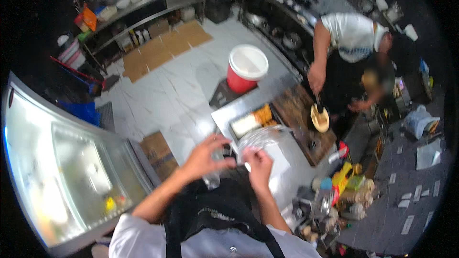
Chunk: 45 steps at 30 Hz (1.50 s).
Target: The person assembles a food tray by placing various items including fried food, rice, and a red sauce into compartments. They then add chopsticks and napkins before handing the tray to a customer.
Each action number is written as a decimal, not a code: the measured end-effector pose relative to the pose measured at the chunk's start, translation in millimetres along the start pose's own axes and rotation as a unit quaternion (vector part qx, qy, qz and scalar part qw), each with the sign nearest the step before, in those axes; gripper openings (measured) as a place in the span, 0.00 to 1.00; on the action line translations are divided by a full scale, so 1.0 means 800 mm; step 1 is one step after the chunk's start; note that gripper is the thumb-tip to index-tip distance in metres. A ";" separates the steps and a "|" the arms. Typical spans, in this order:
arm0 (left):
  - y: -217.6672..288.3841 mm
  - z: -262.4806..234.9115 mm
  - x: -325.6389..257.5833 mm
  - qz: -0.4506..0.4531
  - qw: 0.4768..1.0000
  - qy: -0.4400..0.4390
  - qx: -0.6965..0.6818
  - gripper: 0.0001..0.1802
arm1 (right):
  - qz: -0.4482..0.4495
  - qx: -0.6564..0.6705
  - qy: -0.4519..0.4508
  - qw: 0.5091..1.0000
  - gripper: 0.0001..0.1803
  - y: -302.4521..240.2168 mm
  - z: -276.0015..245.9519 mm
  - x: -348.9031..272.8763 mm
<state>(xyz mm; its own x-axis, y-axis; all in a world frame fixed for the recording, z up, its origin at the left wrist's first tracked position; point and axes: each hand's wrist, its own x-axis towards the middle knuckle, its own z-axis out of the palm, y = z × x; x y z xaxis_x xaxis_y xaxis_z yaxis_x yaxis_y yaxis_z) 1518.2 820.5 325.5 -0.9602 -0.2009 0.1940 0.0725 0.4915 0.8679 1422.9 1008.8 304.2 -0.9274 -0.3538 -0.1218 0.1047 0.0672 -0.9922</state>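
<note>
The left hand (205,156) has fingers spread; the right hand (259,165) pinches one clear plastic sheet (260,136). From them, one wooden board (301,119) edges two o'clock; tiled floor (191,71) stretches toward eleven.

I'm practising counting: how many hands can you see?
4: the person's left hand and right hand near the clear plastic; a coworker's hand on a dark handle, and that coworker's other hand right of it.

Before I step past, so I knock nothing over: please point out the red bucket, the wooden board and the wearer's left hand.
Red bucket (241,81): head view, on its red side wall.
Wooden board (300,118): head view, on its top surface.
Left hand (206,156): head view, middle of the hand.
</note>
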 end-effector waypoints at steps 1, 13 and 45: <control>0.002 -0.014 -0.003 -0.024 0.999 0.045 0.012 0.38 | 0.033 0.002 -0.035 0.999 0.11 0.006 0.038 0.007; -0.223 -0.261 0.016 -0.153 0.970 0.185 -0.042 0.11 | 0.171 0.077 -0.203 0.961 0.12 0.048 0.363 0.209; -0.188 -1.035 -0.217 -0.589 0.105 0.686 0.415 0.39 | 0.224 -0.030 -0.506 0.832 0.06 0.040 1.338 0.808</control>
<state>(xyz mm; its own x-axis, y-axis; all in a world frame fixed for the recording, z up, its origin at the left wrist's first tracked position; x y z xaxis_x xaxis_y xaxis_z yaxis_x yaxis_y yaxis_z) 1897.4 79.9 540.3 0.8115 -0.1890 0.5529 -0.4732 -0.7678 0.4320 1211.4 -216.6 167.0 -0.0185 -0.8834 -0.4682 0.3126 0.4397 -0.8420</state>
